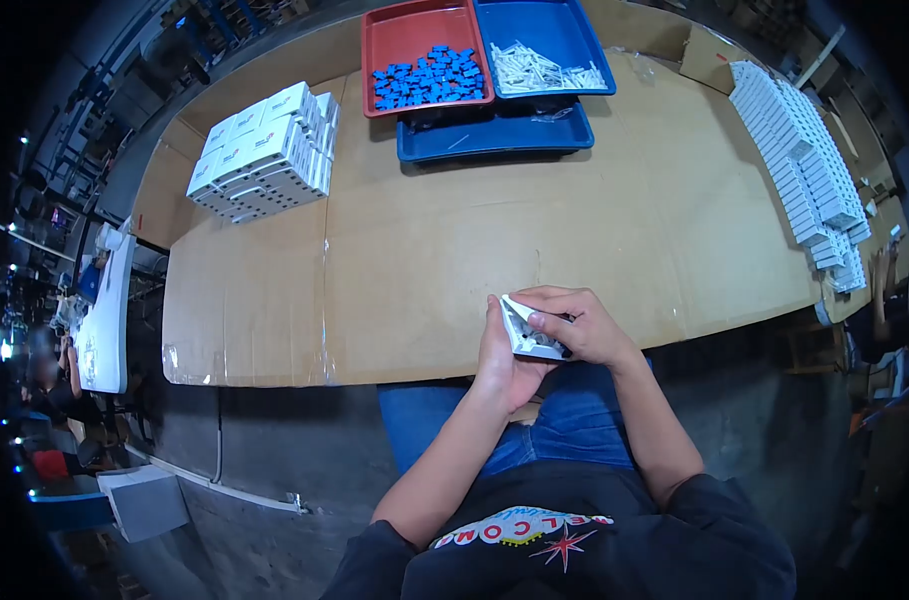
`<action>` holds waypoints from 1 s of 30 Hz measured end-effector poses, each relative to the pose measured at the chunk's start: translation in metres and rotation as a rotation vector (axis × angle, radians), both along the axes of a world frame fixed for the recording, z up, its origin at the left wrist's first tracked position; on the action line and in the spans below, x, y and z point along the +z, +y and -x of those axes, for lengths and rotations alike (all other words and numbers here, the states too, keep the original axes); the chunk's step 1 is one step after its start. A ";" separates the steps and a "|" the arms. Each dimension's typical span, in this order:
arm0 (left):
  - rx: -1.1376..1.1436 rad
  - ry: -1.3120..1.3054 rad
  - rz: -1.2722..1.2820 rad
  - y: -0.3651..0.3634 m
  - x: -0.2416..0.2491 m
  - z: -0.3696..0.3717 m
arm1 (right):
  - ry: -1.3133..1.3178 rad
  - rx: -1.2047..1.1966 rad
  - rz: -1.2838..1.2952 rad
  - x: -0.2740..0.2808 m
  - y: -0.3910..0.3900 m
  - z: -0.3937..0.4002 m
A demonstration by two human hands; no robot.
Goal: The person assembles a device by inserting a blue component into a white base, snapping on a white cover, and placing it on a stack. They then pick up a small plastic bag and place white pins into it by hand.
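1. Small white box point(526, 328), flap open, held at the near table edge above the lap.
2. Left hand point(501, 362) cups the box from below, fingers curled around it.
3. Right hand point(577, 325) grips its top, thumb pressing inside.
4. Cardboard-covered table point(424, 240).
5. Far edge: red tray point(394, 35) of blue parts point(429, 78), blue tray point(549, 25), stacked white boxes point(264, 150).

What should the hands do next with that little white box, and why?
Probably press the open flap shut. The left hand cradles the small white box from below, while the right hand lies over its top, fingers on it. The flap looks lifted, with something dark inside, so closing it seems the likely next small move. Finished-looking white boxes are stacked on the table.
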State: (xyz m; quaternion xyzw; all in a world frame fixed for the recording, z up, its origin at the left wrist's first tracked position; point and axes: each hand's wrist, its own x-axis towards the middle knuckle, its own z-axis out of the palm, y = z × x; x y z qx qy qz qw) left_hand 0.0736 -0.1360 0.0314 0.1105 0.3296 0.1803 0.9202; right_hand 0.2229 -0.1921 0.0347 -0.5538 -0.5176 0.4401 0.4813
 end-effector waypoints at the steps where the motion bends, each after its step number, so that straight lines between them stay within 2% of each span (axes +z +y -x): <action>1: -0.002 -0.013 -0.002 0.001 -0.005 0.001 | 0.009 0.006 0.001 -0.003 0.002 -0.001; 15: -0.017 0.011 0.112 0.018 -0.020 -0.010 | -0.008 0.011 0.115 -0.008 0.017 -0.012; 27: -0.011 -0.035 0.139 0.021 -0.025 -0.004 | -0.177 0.078 0.203 0.007 0.025 -0.010; 30: 0.026 -0.042 0.141 0.021 -0.024 -0.002 | -0.180 0.075 0.136 0.010 0.024 -0.007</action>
